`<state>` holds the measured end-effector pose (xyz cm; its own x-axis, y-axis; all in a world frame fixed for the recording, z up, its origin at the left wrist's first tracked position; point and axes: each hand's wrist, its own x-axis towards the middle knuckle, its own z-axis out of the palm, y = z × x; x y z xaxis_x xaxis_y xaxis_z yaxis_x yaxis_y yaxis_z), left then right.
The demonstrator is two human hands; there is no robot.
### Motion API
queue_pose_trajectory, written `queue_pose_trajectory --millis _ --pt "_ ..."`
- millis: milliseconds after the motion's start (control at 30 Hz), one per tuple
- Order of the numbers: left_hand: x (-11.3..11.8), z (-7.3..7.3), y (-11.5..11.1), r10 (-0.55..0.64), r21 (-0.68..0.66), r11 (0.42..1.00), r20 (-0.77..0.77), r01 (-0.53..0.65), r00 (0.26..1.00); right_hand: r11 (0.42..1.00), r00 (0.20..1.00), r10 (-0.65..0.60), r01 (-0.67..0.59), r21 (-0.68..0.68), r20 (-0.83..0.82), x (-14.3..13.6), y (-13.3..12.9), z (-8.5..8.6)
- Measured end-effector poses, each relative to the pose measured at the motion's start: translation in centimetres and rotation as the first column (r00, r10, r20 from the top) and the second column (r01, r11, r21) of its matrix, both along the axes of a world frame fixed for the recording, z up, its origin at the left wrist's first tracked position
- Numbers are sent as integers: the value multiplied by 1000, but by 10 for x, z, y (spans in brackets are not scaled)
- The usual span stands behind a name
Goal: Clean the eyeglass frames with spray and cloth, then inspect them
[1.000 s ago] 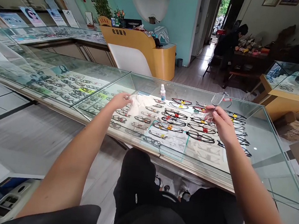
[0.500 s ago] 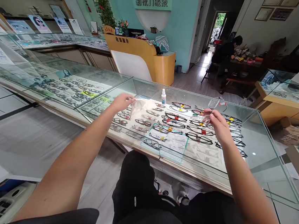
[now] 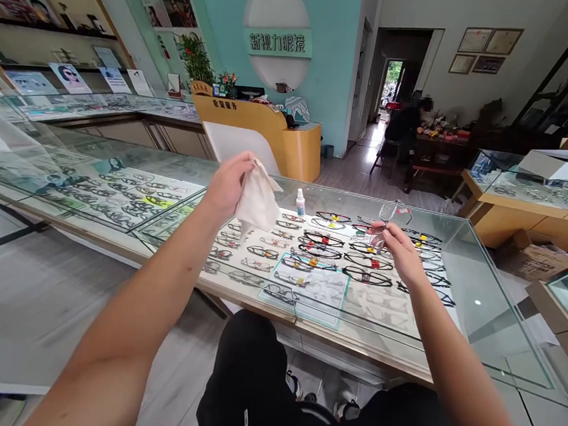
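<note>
Pinched in the fingers of my left hand (image 3: pixel 228 184) is a pale cloth (image 3: pixel 259 197), which hangs down above the glass counter. My right hand (image 3: pixel 401 248) is closed on a pair of eyeglasses (image 3: pixel 387 213), with a lens pointing up and a red tag showing near it. A small white spray bottle (image 3: pixel 300 203) stands on the counter between the two hands. Beneath the glass lie rows of eyeglass frames (image 3: pixel 321 240), several with red or yellow tags. A teal-edged sheet (image 3: pixel 326 297) lies near the counter's front side.
The glass display counter (image 3: pixel 485 313) runs across in front of my legs. Past it stands a yellow reception desk (image 3: pixel 300 151). A person (image 3: pixel 403 127) sits at a cluttered table at the back right. Cardboard boxes (image 3: pixel 531 253) stand on the floor to the right.
My left hand has lifted the cloth off the counter, and it now hangs free. My right hand still holds the eyeglasses at about the same place. The camera view has tilted up slightly.
</note>
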<state>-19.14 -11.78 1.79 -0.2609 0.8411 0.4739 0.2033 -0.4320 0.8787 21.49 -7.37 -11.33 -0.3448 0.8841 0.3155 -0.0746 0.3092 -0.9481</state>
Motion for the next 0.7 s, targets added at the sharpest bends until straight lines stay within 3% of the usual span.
queue_pose_trajectory --millis 133,333,400,500,600,700 --pt "52 10 -5 -258 -47 965 45 260 965 1000 1000 11 -10 10 -12 0 -1 3" --pt "122 6 -1 -518 -64 855 -105 514 849 1000 997 22 -23 -7 -74 1 3 4" --pt "139 3 5 -527 -70 850 -121 522 841 1000 996 26 -27 -10 -90 2 5 3" --pt "157 0 17 -446 -65 895 -151 441 882 1000 995 23 -23 0 -99 3 7 3" --pt "163 -5 30 -362 -128 930 -168 344 917 1000 992 30 -29 12 -123 5 7 5" --pt "161 -11 41 -340 -223 924 -116 309 933 999 988 35 -34 11 -150 6 5 8"
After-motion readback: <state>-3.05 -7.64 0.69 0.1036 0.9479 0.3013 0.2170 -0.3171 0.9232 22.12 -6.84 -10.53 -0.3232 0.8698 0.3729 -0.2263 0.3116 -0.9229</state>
